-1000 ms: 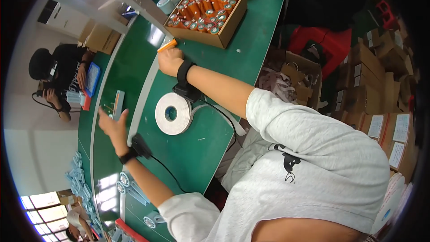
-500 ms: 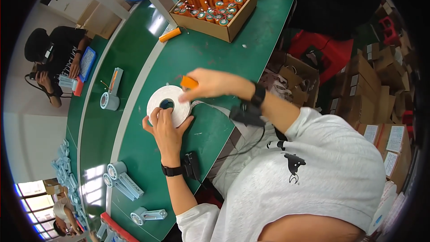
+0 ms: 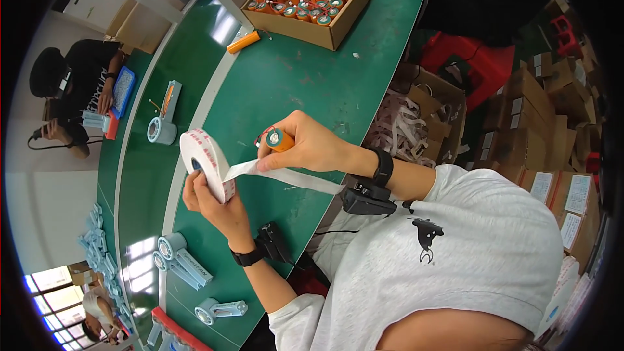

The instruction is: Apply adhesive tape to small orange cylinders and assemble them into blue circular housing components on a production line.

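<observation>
My left hand (image 3: 220, 213) grips a large white roll of tape (image 3: 214, 149) with red marks along its edge, its fingers at the core. The roll is tilted up on its side over the green table. To its right, my right hand (image 3: 318, 142) holds an orange cylindrical battery (image 3: 281, 141) with its round end showing and a thin red wire beside it. Fingers of that same hand also pinch a white tape strip (image 3: 246, 168) that comes off the roll. More of the strip trails right, toward my right wrist.
A cardboard box (image 3: 335, 36) of orange batteries stands at the back, with one loose battery (image 3: 243, 42) beside it. Pale blue fan-shaped parts (image 3: 185, 263) lie on the left. Right of the table edge is a carton (image 3: 406, 114) of strip scraps. A co-worker (image 3: 84, 84) sits far left.
My left hand has tipped the roll from facing up onto its side and moved it left. The right hand has turned the battery end-up and now pinches the tape strip.
</observation>
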Tool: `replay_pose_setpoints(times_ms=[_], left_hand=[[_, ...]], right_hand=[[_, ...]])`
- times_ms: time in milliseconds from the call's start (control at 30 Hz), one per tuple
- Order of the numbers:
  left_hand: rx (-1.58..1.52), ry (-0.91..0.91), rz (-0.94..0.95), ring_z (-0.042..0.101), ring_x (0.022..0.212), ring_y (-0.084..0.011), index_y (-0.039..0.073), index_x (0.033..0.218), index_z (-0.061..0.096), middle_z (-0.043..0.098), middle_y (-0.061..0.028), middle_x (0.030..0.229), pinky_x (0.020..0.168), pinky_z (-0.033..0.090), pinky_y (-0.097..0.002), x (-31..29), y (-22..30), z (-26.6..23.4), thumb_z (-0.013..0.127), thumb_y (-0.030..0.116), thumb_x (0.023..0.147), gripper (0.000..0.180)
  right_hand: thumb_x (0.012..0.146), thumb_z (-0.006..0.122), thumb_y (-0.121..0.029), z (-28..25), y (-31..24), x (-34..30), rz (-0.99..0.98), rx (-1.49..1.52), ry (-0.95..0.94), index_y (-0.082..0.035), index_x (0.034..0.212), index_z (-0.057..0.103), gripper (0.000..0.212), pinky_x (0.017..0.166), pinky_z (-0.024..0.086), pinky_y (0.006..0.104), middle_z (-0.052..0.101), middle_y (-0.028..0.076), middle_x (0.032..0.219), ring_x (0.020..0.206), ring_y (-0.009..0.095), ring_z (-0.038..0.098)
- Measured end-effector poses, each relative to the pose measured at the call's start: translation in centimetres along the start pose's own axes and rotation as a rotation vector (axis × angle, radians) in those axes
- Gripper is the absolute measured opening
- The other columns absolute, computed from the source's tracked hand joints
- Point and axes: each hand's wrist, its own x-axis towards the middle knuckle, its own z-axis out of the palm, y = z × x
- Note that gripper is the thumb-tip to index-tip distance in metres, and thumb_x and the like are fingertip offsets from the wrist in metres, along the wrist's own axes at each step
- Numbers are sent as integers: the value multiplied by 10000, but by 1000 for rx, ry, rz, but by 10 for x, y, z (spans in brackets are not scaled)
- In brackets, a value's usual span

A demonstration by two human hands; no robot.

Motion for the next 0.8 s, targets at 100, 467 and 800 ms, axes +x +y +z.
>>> replay_pose_setpoints(times_ms=[100,467,800], left_hand=[[161,-36,-47,385,1092,-303,-11,1164,440,447,-153,1142,929,279,-383,-3,-6,-3,664,104,748,486],[-169,72,-221,386,1128,-297,-26,1159,415,401,-179,1218,960,286,-395,3,-4,-3,701,81,695,555],[-226,-31,-167,395,1100,-291,-27,1120,455,483,-145,1175,961,278,-405,7,7,-2,713,81,681,520]], right_hand=[[718,712,-115,1,-6,-1,-24,1,-47,-3,754,647,135,605,407,222,607,8,688,640,63,509],[755,659,-139,-14,-47,2,111,-758,-596,5,804,611,159,589,415,232,600,13,714,644,75,529],[847,579,-164,-22,-33,52,-96,5,-56,48,1037,554,285,664,431,263,604,58,822,718,110,542]])
